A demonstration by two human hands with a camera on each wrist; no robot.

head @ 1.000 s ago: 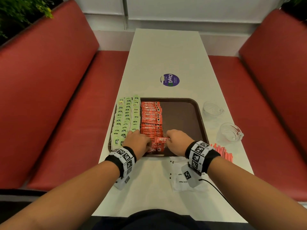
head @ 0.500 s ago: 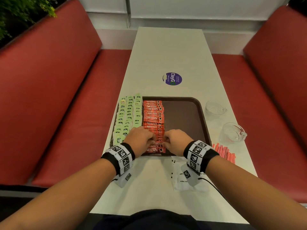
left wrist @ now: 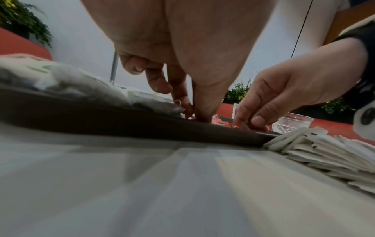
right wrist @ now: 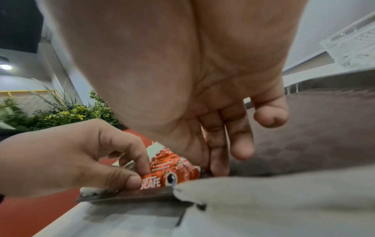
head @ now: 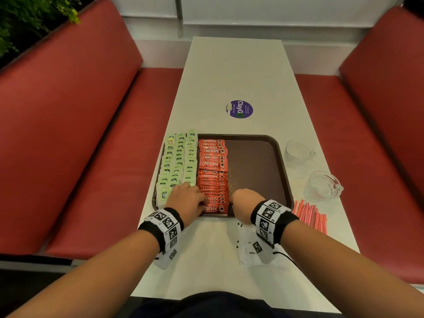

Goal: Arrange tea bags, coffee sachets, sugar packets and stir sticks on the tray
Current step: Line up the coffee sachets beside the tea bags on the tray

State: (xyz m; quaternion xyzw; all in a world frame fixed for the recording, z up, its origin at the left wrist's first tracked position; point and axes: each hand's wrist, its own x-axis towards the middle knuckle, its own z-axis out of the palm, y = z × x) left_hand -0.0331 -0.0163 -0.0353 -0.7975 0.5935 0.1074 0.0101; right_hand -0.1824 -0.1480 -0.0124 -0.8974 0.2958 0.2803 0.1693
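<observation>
A brown tray [head: 252, 171] lies on the white table. Green tea bags [head: 179, 161] fill its left side in rows, and a column of red coffee sachets [head: 212, 171] runs beside them. Both hands sit at the near end of that column. My left hand [head: 202, 203] pinches the left end of the nearest coffee sachet [right wrist: 182, 174] between thumb and forefinger [right wrist: 140, 176]. My right hand [head: 231, 198] holds its right end with thumb and forefinger tips [right wrist: 219, 166] down on the tray. White sugar packets [head: 249, 249] lie under my right wrist. Pink stir sticks [head: 309, 214] lie right of the tray.
Two glass cups [head: 298, 152] [head: 323, 184] stand right of the tray. A purple round sticker [head: 239, 109] marks the table beyond it. Red bench seats flank the table. The tray's right half [head: 257, 157] is bare.
The sachet held slanted between both hands a second ago now lies flat at the near end of the red column. Both hands have drawn slightly back toward the tray's near rim.
</observation>
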